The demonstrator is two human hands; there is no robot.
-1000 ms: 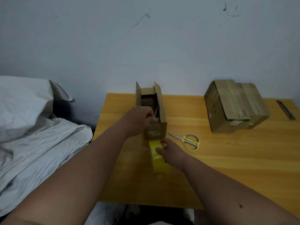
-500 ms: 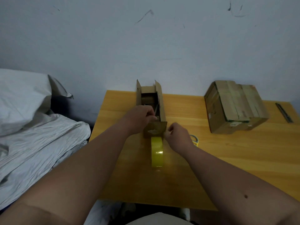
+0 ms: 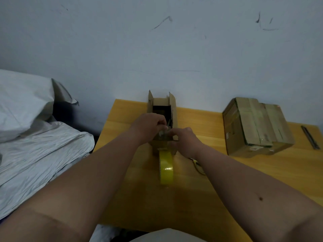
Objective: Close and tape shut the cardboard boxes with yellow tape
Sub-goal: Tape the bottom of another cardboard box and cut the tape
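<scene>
Two cardboard boxes are counted on the worktop (image 3: 227, 172): one narrow open box (image 3: 161, 105) with its flaps raised, and one closed box (image 3: 257, 126) to the right. One roll of yellow tape (image 3: 166, 169) is seen, standing on edge. One pair of scissors (image 3: 198, 165) is partly shown past the right forearm. One dark flat strip (image 3: 310, 137) is noted at the far right edge. Two hands are counted, the left hand (image 3: 150, 124) and the right hand (image 3: 185, 140). One bed (image 3: 35, 145) is seen at the left.

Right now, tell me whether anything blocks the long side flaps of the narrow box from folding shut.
Yes. Both hands are in the way: the left hand and right hand work at the near end of the narrow box, between its upright side flaps. The tape roll stands outside, against the near end.
</scene>
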